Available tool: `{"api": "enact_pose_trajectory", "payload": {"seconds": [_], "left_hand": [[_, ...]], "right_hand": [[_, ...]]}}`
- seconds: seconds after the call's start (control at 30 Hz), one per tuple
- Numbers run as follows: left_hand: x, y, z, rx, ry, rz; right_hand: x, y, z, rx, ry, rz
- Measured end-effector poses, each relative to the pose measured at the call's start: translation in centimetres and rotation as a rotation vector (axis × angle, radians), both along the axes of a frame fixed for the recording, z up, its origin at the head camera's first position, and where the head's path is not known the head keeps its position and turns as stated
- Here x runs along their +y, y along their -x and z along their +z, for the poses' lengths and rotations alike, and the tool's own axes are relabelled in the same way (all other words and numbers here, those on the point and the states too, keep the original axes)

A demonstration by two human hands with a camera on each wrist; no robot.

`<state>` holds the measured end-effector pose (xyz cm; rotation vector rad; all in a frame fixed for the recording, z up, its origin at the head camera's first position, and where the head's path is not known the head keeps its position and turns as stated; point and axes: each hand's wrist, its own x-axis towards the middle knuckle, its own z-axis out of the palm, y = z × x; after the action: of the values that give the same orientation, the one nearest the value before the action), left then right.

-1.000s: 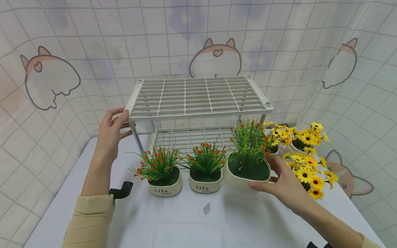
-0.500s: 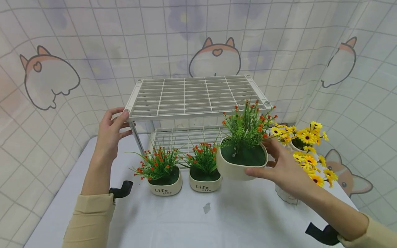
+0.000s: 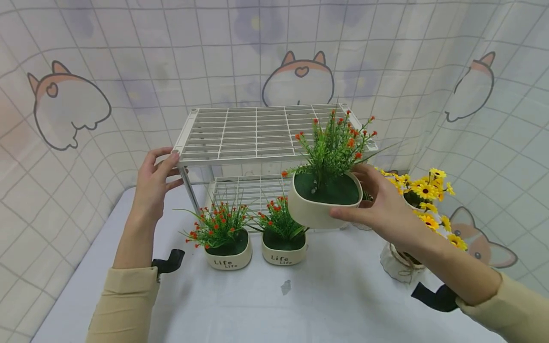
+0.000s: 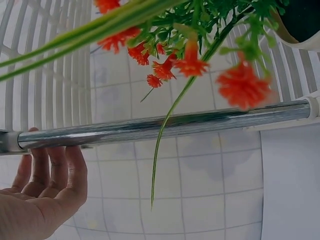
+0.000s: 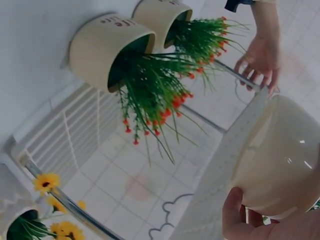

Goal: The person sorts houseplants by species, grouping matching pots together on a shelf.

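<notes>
My right hand [image 3: 388,209] grips a cream flower pot [image 3: 315,209] by its right side, thumb in front and fingers behind. Red-flowered artificial greenery rises from it, in front of the upper tier's right end. In the right wrist view the pot's smooth underside [image 5: 285,160] faces the camera. At the front left corner of a white two-tier wire rack [image 3: 257,162], my left hand [image 3: 153,178] holds on, thumb on the corner. The left wrist view shows its fingers [image 4: 75,170] against the metal post [image 4: 165,125]. Two smaller "Life" pots [image 3: 228,261] with red flowers stand before the rack.
Yellow daisies [image 3: 424,190] in pots are at the right, partly behind my right arm. One crinkled white pot [image 3: 401,264] stands close to my right forearm. The rack's lower tier [image 3: 257,190] lies behind the red-flowered pots. A patterned cloth backdrop [image 3: 141,57] surrounds the table.
My right hand has lifted the larger flower pot from beside the small pots, up and slightly left, to near the upper tier's height. My left hand stays on the rack corner.
</notes>
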<state>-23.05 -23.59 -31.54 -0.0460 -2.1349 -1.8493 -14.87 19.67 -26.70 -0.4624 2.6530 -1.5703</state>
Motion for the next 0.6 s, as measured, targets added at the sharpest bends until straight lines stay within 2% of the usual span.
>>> {"api": "enact_pose_trajectory", "payload": {"seconds": [0.23,0.6], "left_hand": [[0.1,0.0,0.0,0.001,-0.003,-0.006],[0.2,-0.2,0.1,0.009,-0.004,-0.002]], "right_hand": [[-0.7,1.3,1.8,0.017,0.037,0.009],[-2.8,5.1,4.0,0.053,0.015,-0.045]]}}
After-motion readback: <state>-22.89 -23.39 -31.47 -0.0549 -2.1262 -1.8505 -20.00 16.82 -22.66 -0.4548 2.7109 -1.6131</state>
